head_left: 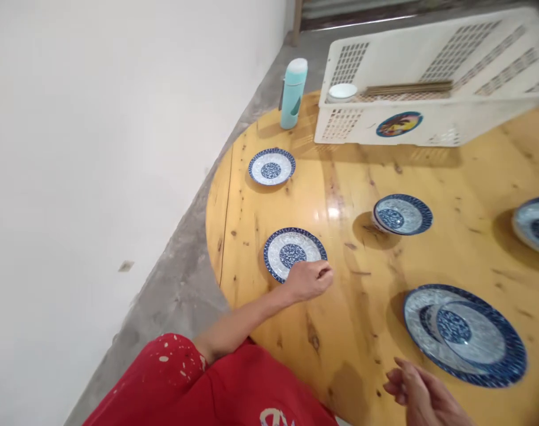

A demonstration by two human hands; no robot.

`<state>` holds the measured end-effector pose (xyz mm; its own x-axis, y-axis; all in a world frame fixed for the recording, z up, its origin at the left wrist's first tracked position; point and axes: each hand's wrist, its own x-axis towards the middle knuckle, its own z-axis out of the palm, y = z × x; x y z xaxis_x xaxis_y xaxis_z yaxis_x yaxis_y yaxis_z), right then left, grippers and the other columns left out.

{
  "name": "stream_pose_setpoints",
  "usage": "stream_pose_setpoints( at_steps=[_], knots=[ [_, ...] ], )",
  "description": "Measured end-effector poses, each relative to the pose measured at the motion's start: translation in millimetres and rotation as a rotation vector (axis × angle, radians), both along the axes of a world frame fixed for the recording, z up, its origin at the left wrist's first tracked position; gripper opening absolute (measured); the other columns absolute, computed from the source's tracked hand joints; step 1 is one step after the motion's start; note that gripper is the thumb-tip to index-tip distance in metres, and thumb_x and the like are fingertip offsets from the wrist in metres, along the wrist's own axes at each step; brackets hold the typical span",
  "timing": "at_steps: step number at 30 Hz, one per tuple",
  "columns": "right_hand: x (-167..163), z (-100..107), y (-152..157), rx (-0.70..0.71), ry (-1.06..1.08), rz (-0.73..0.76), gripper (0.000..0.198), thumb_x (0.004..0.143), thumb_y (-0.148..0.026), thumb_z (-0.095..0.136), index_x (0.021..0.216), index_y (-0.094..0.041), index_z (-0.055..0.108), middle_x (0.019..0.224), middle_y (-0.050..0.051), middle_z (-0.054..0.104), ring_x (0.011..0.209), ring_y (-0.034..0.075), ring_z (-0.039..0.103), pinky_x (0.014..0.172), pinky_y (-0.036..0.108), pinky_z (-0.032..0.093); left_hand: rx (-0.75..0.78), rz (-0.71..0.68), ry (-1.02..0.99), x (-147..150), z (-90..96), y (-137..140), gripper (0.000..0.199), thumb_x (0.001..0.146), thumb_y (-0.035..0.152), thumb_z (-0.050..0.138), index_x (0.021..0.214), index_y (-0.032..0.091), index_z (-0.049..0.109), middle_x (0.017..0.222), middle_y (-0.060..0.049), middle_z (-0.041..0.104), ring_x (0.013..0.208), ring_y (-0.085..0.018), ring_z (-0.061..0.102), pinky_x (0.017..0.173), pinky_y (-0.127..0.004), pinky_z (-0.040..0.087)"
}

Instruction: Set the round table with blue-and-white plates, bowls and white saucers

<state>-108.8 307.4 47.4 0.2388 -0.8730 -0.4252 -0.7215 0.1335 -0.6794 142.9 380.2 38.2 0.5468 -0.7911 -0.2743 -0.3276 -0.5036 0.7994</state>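
My left hand (308, 280) is closed in a fist over the near right rim of a small blue-and-white plate (291, 254). No object shows in its curled fingers, and I cannot tell whether it touches the plate. Low on the right, my right hand (422, 390) holds nothing, its thumb and fingers loosely bent and apart. Just beyond it lies a large blue-rimmed plate (511, 355). A smaller round dish (455, 325) seems to sit in that plate. A blue-and-white bowl (404, 214) stands between the hands, farther back.
Another small patterned plate (271, 167) lies toward the far left of the wooden table (340, 331). Behind it stands a light-blue bottle (293, 94). A white plastic crate (362, 124) holds chopsticks (409, 89) and a white bowl (341, 92). Another patterned dish (538, 225) is at right.
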Motion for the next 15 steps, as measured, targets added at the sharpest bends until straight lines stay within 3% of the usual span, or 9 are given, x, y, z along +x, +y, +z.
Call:
stream_pose_setpoints(
  at_steps=[3,6,10,15],
  knots=[
    [27,8,11,0.025,0.040,0.079,0.055,0.071,-0.068,0.053,0.087,-0.019,0.070,0.070,0.008,0.070,0.061,0.026,0.067,0.054,0.036,0.052,-0.014,-0.021,-0.038,15,1.1,2,0.024,0.093,0.027,0.045,0.088,0.021,0.068,0.082,0.001,0.073,0.075,-0.013,0.064,0.072,-0.021,0.045],
    [49,10,0,-0.013,0.006,0.135,0.053,0.072,-0.067,0.050,0.083,-0.018,0.069,0.067,0.007,0.069,0.062,0.024,0.067,0.055,0.033,0.049,-0.005,-0.052,-0.058,31,2.3,-7,0.025,0.092,0.026,0.044,0.085,0.021,0.067,0.082,0.000,0.073,0.076,-0.013,0.064,0.072,-0.022,0.044],
    [79,5,-35,-0.129,-0.021,0.136,0.042,0.075,-0.058,0.050,0.074,-0.020,0.065,0.063,0.006,0.067,0.058,0.021,0.063,0.057,0.030,0.047,0.053,-0.105,-0.138,58,5.6,-31,0.026,0.091,0.027,0.044,0.077,0.021,0.065,0.083,-0.001,0.073,0.075,-0.015,0.063,0.071,-0.024,0.044],
    [116,-9,-96,-0.136,-0.128,0.065,0.029,0.080,-0.045,0.054,0.076,-0.019,0.066,0.070,0.006,0.069,0.059,0.018,0.064,0.055,0.025,0.046,0.093,-0.129,-0.256,91,12.4,-78,0.026,0.093,0.032,0.044,0.086,0.023,0.068,0.090,-0.002,0.074,0.085,-0.019,0.065,0.079,-0.027,0.047]
  ],
)
